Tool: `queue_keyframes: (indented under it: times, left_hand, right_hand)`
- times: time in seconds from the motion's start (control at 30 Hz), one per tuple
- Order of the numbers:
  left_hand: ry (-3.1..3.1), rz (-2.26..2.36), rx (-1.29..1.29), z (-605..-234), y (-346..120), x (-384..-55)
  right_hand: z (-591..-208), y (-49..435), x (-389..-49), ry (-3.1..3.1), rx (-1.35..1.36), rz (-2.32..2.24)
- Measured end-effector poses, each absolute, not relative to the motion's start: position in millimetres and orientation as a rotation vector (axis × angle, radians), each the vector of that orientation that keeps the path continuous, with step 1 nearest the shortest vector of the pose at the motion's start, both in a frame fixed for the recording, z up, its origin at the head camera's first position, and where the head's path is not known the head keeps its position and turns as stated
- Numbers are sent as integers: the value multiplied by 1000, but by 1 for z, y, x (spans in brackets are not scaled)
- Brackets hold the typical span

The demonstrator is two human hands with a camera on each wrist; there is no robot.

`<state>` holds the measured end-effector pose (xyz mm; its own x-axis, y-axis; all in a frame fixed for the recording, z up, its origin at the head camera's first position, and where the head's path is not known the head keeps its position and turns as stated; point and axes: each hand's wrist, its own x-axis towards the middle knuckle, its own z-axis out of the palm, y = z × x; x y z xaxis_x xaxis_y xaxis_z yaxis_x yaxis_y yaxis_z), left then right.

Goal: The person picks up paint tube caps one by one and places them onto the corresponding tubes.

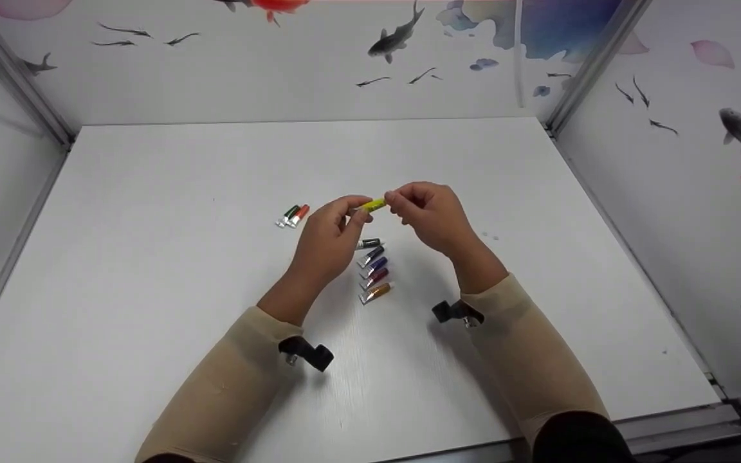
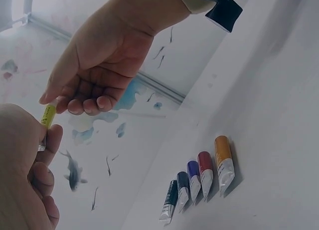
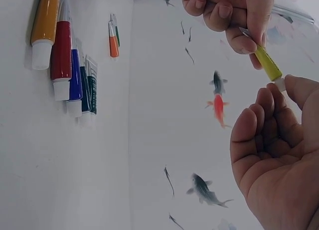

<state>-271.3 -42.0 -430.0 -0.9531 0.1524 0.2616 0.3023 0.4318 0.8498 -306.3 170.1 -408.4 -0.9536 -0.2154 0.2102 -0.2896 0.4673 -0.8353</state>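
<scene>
Above the table, my left hand (image 1: pixel 329 235) holds a yellow paint tube (image 1: pixel 374 205) near its silver crimped end, between thumb and fingers. My right hand (image 1: pixel 433 215) pinches the tube's white cap (image 3: pixel 279 84) between thumb and index finger. The cap sits at the tube's end. In the left wrist view the yellow tube (image 2: pixel 48 115) stands between both hands, partly covered by fingers. Below the hands lies a column of several paint tubes: ochre (image 1: pixel 378 292), red (image 1: pixel 375 278), blue (image 1: pixel 374 267) and dark ones (image 1: pixel 370 256).
Left of the column, a green tube (image 1: pixel 289 213) and an orange tube (image 1: pixel 300 215) lie side by side. Small clear bits (image 1: pixel 490 236) rest on the white table (image 1: pixel 152 289) at the right. Printed panels (image 1: pixel 280 77) wall the back and sides.
</scene>
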Motion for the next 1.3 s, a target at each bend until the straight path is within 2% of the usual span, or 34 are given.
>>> queue_keyframes:
  times: [1.3]
  left_hand:
    - [-2554, -1558, -384, -431, -45, -272]
  right_hand:
    - [-405, 173, -301, -2486, 678, 1567]
